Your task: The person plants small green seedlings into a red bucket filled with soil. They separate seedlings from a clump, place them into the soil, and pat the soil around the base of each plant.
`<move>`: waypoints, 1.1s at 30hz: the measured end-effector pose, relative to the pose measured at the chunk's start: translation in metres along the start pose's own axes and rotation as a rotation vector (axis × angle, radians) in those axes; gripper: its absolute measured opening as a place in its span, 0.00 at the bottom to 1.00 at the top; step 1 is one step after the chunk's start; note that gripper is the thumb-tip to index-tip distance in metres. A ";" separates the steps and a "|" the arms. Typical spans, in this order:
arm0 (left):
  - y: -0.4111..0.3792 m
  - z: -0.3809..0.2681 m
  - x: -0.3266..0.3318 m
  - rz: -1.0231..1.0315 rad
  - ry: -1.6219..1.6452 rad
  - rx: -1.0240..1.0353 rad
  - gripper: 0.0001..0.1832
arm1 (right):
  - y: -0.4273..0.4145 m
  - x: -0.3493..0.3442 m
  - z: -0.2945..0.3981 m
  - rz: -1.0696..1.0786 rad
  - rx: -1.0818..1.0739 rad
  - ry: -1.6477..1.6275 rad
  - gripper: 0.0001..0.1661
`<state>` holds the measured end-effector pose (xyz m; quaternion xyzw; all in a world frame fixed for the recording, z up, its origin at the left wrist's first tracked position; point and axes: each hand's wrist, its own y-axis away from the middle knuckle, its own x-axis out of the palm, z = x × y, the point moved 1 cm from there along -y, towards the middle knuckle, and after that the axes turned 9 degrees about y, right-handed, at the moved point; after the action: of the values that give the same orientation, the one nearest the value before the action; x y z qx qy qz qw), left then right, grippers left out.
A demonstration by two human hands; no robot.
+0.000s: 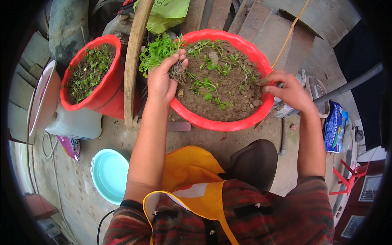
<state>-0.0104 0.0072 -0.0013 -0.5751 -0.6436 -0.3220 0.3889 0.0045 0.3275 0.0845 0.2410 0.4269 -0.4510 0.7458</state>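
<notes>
In my left hand (165,73) is a bunch of leafy green seedlings (157,52), their bare roots hanging over the left rim of a red plastic pot (211,124). Brown soil (196,107) fills this wide, wavy-rimmed pot, and several small seedlings (208,85) stand or lie limp on it. My right hand (283,87) is at the pot's right side, fingers bent, its fingertips at the soil's edge; whether they pinch anything is too small to tell. A stone (213,57) sits in the soil near the back.
A second red pot (113,101) with seedlings stands at the left, behind a curved wooden pole (134,61). Nearer are a turquoise basin (110,176) and a whitish plastic container (76,122). Boards (254,21) lie behind; at the right are a grey pipe (349,84) and a blue packet (333,128).
</notes>
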 end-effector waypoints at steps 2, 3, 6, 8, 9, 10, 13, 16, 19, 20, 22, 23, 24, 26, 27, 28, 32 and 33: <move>0.000 0.000 -0.001 -0.014 0.002 0.002 0.07 | -0.005 0.016 0.000 0.135 0.024 0.041 0.13; 0.000 0.001 -0.001 -0.015 0.001 0.001 0.07 | -0.010 0.024 0.002 0.186 0.008 0.079 0.14; 0.000 0.001 -0.001 -0.013 0.001 0.006 0.07 | -0.026 0.043 0.007 0.345 0.048 0.333 0.19; 0.001 0.001 -0.001 -0.013 -0.012 0.018 0.07 | -0.036 0.047 0.010 0.426 0.048 0.480 0.23; 0.001 0.001 0.000 -0.017 -0.014 0.013 0.07 | -0.040 0.046 0.011 0.475 0.034 0.471 0.24; 0.001 0.000 0.000 -0.021 -0.016 0.009 0.08 | -0.043 0.044 0.012 0.537 0.038 0.468 0.26; 0.002 0.001 0.003 -0.031 -0.038 0.015 0.08 | -0.049 0.041 0.012 0.672 0.047 0.492 0.33; 0.001 0.001 0.004 -0.042 -0.067 0.016 0.09 | -0.055 0.042 0.012 0.769 0.001 0.522 0.43; 0.000 0.002 0.004 -0.050 -0.049 -0.010 0.09 | -0.063 0.049 0.013 0.849 0.002 0.545 0.53; 0.000 0.002 0.004 -0.050 -0.031 -0.021 0.09 | -0.065 0.050 0.013 0.875 0.022 0.562 0.55; 0.000 0.002 0.004 -0.061 -0.047 -0.029 0.08 | -0.070 0.051 0.014 0.942 0.048 0.615 0.57; 0.000 0.002 0.004 -0.065 -0.054 -0.029 0.08 | -0.072 0.051 0.015 0.974 0.062 0.648 0.58; 0.001 0.002 0.003 -0.062 -0.049 -0.024 0.08 | -0.074 0.050 0.016 1.002 0.100 0.647 0.58; 0.001 0.002 0.002 -0.055 -0.042 -0.017 0.08 | -0.077 0.050 0.018 1.059 0.176 0.638 0.58; 0.000 0.003 0.001 -0.046 -0.030 -0.015 0.08 | -0.079 0.052 0.019 1.020 0.142 0.632 0.59; 0.000 0.004 0.000 -0.036 -0.018 -0.010 0.08 | -0.081 0.055 0.021 0.983 0.106 0.626 0.59; 0.004 0.003 0.000 -0.038 -0.043 0.013 0.09 | -0.079 0.056 0.018 0.978 0.065 0.660 0.61; 0.004 0.003 0.002 -0.025 -0.048 0.021 0.09 | -0.077 0.053 0.016 1.002 0.069 0.693 0.61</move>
<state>-0.0065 0.0112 -0.0012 -0.5705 -0.6633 -0.3063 0.3751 -0.0443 0.2541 0.0494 0.5693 0.4644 0.0459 0.6768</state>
